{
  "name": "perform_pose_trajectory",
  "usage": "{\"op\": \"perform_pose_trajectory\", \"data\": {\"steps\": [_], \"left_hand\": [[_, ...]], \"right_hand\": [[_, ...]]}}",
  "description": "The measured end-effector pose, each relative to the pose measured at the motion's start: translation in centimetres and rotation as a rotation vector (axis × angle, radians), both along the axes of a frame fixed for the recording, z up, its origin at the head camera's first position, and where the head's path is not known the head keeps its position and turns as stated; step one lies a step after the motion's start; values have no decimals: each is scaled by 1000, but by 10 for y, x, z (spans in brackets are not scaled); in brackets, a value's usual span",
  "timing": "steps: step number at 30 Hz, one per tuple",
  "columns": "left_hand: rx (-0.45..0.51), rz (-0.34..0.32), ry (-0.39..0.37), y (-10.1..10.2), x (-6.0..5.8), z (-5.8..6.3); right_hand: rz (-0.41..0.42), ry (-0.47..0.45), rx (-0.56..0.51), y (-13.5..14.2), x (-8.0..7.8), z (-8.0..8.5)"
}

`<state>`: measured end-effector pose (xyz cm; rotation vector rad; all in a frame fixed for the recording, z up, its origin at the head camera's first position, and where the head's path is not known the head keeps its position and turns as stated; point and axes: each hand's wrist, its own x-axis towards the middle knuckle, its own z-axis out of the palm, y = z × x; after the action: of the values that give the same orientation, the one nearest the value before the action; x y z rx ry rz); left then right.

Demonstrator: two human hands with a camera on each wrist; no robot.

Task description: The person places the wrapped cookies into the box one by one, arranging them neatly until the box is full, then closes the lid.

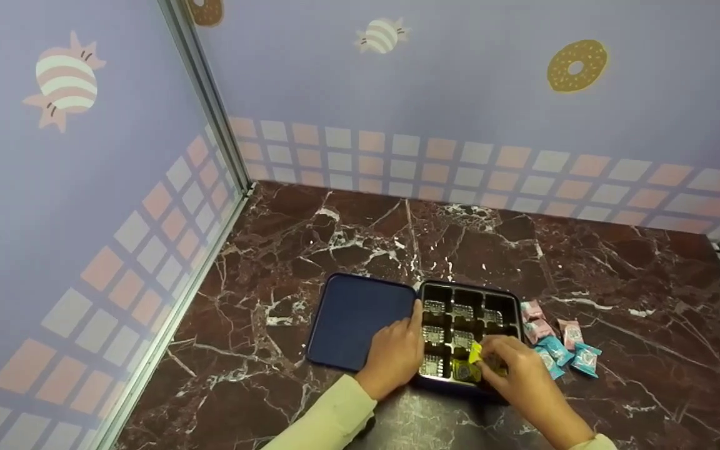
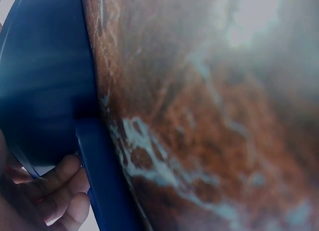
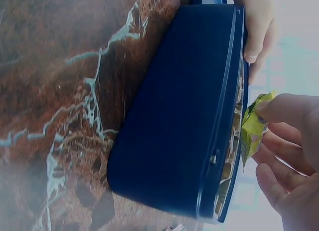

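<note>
A dark blue box [image 3: 174,111] stands with its hinged lid [image 1: 360,322] folded open to the left. Inside is a clear plastic tray [image 1: 434,336] divided into compartments. My left hand [image 1: 394,353] grips the box's left edge by the hinge, its fingertips [image 2: 70,169] between box and lid in the left wrist view. With thumb and fingers, my right hand [image 1: 516,362] pinches a yellow-wrapped candy [image 3: 254,126] at the front right of the box, close over the rim. Another yellow candy [image 1: 463,370] lies in the front middle compartment.
Several pink candies [image 1: 538,331] and blue candies [image 1: 586,359] lie loose on the marbled table [image 1: 310,250], just right of the box. Printed panels [image 1: 435,94] rise at the back and on the left, with a metal corner post [image 1: 210,94] between them.
</note>
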<state>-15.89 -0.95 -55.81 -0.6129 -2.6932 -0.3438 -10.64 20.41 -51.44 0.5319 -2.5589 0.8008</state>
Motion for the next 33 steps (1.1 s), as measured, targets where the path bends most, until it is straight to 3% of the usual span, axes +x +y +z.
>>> {"op": "perform_pose_trajectory", "data": {"steps": [23,33], "left_hand": [[-6,-3,40,1,-2,1],[-12,-2,55,-2,2,0]], "right_hand": [[72,-16,35,-29,-10,-6],[157,46,-4,-34,-11,-12]]}}
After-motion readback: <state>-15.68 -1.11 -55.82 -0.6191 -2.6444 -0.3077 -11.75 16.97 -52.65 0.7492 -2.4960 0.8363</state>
